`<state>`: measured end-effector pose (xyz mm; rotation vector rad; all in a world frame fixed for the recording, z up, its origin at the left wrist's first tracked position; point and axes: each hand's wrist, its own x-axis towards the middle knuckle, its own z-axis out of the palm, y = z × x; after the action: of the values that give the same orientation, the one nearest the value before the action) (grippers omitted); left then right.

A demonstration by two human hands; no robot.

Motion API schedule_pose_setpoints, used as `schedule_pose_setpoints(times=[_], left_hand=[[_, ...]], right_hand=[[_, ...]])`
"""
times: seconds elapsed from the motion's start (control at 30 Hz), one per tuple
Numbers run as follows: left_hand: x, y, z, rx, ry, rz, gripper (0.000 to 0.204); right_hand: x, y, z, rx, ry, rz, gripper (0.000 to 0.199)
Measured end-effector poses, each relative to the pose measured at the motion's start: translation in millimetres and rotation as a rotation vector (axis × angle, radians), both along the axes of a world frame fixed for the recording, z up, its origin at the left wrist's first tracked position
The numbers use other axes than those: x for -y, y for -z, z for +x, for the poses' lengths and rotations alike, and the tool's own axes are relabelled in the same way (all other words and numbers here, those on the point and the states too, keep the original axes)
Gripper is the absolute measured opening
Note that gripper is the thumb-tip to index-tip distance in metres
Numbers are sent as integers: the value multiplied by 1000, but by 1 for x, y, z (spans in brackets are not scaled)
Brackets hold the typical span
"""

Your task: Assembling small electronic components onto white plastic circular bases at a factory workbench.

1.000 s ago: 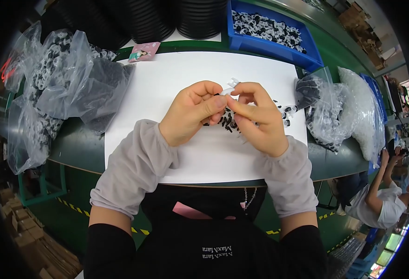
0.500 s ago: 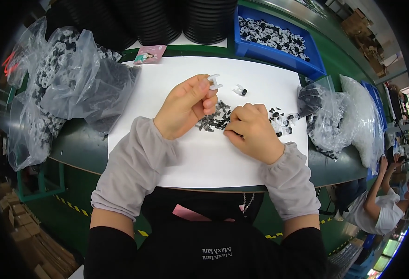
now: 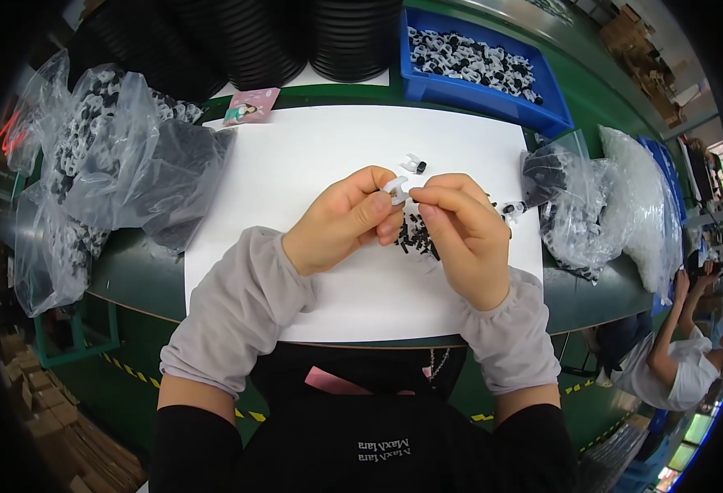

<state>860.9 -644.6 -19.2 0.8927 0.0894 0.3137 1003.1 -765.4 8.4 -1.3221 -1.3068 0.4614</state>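
Between the thumb and fingers of my left hand (image 3: 338, 223) is a small white plastic clip (image 3: 397, 190) with prongs. My right hand (image 3: 475, 242) comes up against the clip's right side, thumb and forefinger pinched together; whatever sits between those fingertips is too small to make out. Below the fingers, small black plastic pieces (image 3: 415, 238) lie in a heap on the white sheet (image 3: 254, 287), partly hidden by my right hand. Beyond my hands lies a white clip with a black end (image 3: 414, 164). More white-and-black clips (image 3: 512, 210) show past my right knuckles.
A blue bin (image 3: 478, 97) of white and black clips stands at the far right. Clear bags of parts (image 3: 119, 164) crowd the left, and other plastic bags (image 3: 600, 197) the right. A pink packet (image 3: 250, 107) and black ribbed stacks (image 3: 353, 41) are at the back.
My left hand has come down and to the right with the white clip. My right hand has risen from the black pieces to meet it. The view has shifted slightly.
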Motion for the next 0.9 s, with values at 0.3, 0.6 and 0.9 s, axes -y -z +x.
schedule_pose_setpoints(times=[0.3, 0.6, 0.9], left_hand=[[2, 12, 4, 74, 49, 150, 23], [3, 8, 2, -1, -8, 222, 22], [3, 7, 3, 0, -45, 210, 33]], right_hand=[[3, 4, -6, 89, 74, 73, 24], [6, -2, -9, 38, 67, 40, 33], [7, -8, 3, -178, 46, -107, 24]])
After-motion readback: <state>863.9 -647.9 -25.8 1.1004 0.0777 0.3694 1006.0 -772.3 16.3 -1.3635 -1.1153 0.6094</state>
